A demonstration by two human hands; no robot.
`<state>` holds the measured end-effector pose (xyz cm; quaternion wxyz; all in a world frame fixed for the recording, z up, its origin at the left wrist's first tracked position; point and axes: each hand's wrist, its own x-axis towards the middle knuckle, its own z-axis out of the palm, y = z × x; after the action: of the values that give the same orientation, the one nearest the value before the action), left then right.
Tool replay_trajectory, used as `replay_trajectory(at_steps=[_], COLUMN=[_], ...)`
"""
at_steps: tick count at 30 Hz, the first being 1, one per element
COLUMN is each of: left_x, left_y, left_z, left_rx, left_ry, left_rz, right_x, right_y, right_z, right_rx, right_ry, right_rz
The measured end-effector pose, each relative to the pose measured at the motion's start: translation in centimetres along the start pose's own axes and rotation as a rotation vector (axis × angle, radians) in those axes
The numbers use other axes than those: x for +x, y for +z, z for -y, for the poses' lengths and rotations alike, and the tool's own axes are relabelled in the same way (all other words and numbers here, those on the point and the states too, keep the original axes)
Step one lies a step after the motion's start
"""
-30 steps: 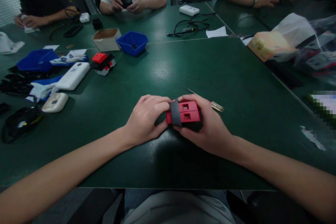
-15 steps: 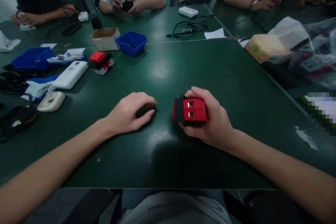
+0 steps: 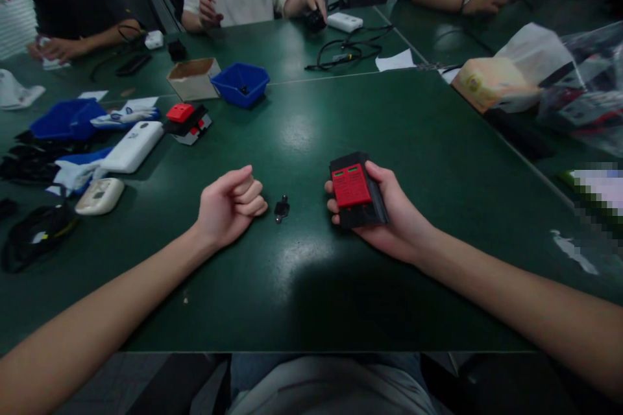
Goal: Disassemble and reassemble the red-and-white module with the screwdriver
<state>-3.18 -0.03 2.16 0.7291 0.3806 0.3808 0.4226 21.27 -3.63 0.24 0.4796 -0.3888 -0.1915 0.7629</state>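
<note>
My right hand (image 3: 394,207) grips a boxy red-and-black plastic device (image 3: 351,186). Its red face, with two greenish slots, is turned up, and my fingertips wrap round its left side. My left hand (image 3: 230,206) rests on the table, fingers curled into a loose fist with nothing visible in them. Just right of that fist lies a small black part (image 3: 281,209) with shiny round ends, apart from my fingers. A similar red, black and white device (image 3: 187,122) stands farther off to the left.
Blue bins (image 3: 241,83), a cardboard box (image 3: 193,78), a white power bank (image 3: 132,146), gloves and cables (image 3: 39,233) crowd the left and back. Plastic bags (image 3: 584,91) and a yellow pack (image 3: 489,81) lie right. Other people sit across the table (image 3: 302,136).
My left hand has drawn back left and curled up, and the small black part now shows on the table. The device in my right hand has been turned to another face.
</note>
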Motion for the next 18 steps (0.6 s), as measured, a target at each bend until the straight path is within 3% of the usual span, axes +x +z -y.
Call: replay_trajectory(at_steps=[4, 8, 18], left_x=[0.4, 0.4, 0.2], left_y=[-0.3, -0.6, -0.4], left_z=[-0.6, -0.6, 0.5], left_rx=[-0.15, -0.147, 0.015], left_ry=[-0.074, -0.114, 0.047], left_rz=[-0.033, 0.061, 0.105], right_x=[-0.1, -0.4, -0.5], right_y=[-0.3, -0.4, -0.6], right_z=[0.2, 0.4, -0.2], right_rx=[0.043, 0.042, -0.052], right_ry=[0.019, 0.027, 0.039], right_rz=[0.041, 0.094, 0.089])
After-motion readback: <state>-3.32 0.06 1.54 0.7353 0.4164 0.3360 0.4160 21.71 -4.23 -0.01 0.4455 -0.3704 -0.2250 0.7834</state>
